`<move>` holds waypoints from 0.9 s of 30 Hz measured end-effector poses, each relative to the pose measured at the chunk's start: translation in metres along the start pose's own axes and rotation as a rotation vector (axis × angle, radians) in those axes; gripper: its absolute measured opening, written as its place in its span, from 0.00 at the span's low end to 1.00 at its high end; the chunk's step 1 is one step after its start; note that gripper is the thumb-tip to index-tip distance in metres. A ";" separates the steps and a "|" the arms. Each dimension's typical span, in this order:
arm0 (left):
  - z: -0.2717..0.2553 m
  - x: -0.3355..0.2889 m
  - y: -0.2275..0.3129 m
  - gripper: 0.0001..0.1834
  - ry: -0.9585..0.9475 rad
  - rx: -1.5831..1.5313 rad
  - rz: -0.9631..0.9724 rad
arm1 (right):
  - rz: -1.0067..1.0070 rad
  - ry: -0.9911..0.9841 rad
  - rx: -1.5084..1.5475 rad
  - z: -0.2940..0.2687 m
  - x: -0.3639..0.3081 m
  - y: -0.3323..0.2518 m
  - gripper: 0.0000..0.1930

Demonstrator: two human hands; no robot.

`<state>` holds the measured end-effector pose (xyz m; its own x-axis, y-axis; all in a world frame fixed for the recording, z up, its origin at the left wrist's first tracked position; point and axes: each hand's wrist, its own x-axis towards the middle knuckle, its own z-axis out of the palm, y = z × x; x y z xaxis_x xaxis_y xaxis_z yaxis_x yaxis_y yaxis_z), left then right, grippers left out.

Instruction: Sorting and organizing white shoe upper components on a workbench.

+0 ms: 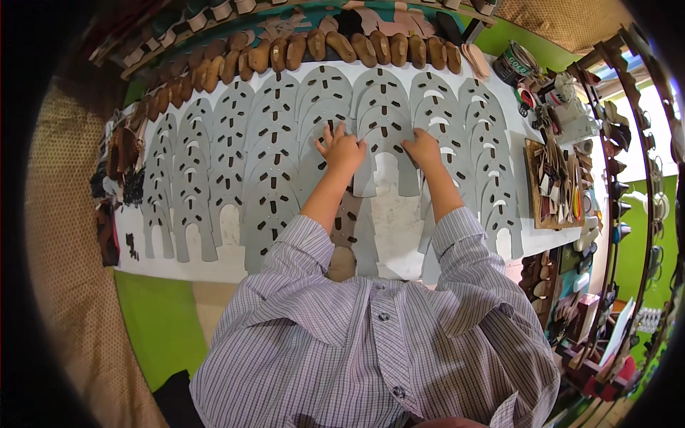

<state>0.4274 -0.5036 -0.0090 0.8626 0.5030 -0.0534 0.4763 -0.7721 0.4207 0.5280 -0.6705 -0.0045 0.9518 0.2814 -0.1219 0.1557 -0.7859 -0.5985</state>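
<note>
Overlapping rows of grey U-shaped shoe-upper pieces point(273, 135) cover the white table point(399, 235), each bearing small dark strips point(385, 130). Over the column just left of the middle, my left hand point(343, 151) rests with its fingers spread, the fingertips on the grey pieces beside a dark strip. To its right, my right hand point(424, 148) is at the right edge of the front grey piece point(385, 158) of the middle column. Its thumb and fingers are drawn together near a dark strip there; what they pinch, if anything, is too small to make out.
Brown wooden shoe lasts point(296, 51) line the table's far edge. At the right stand a dark tin point(515, 63) and a wooden tray of hand tools point(556, 182). A rack of shoes point(619, 178) rises beyond. Dark scraps point(132, 187) lie at the left end.
</note>
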 end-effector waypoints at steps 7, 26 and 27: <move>-0.011 -0.002 0.007 0.16 -0.054 -0.067 -0.014 | 0.032 -0.048 0.083 -0.012 -0.002 0.002 0.23; -0.029 -0.053 -0.001 0.17 -0.030 -0.076 0.028 | 0.131 -0.189 0.217 -0.023 -0.040 0.031 0.30; -0.029 -0.055 -0.002 0.16 -0.053 -0.085 0.041 | 0.160 -0.248 0.246 -0.026 -0.045 0.030 0.30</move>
<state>0.3738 -0.5183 0.0196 0.8898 0.4488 -0.0820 0.4265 -0.7545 0.4988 0.4964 -0.7208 0.0037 0.8614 0.3140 -0.3992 -0.0868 -0.6833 -0.7250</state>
